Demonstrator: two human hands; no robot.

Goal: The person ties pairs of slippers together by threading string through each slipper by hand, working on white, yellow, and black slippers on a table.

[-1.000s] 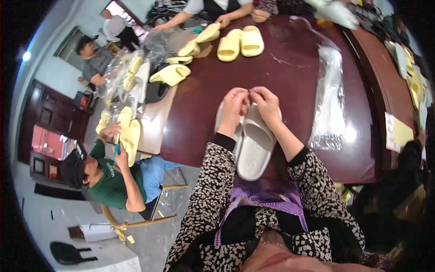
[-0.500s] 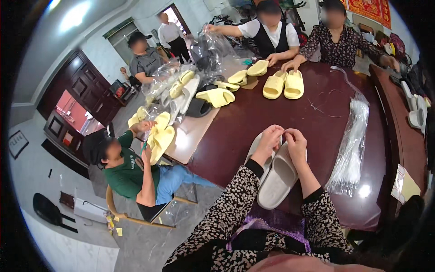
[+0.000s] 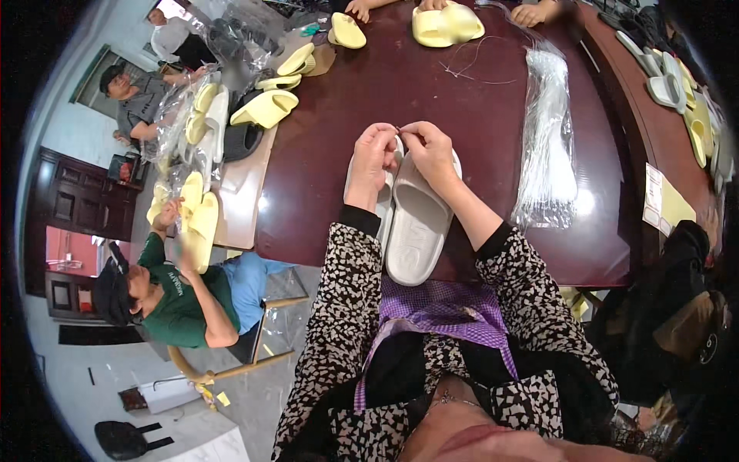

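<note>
"What's changed?"
"Beyond the grey slippers [image 3: 419, 235], the yellow pair [image 3: 433, 29] has turned sideways."
"And here?"
"Left hand [image 3: 373, 159] and right hand [image 3: 433, 154] still pinch, nearly closed, above the slippers' far end on the tabletop [image 3: 323, 185]; what's gripped, I can't tell. Work seems unfinished."

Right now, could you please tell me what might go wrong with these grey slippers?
The grey slippers lie close to the table's near edge, so a nudge might tip one off. The left hand and right hand have their fingertips close together by the slippers' far ends; anything held there is too small to make out and could drop.
</note>
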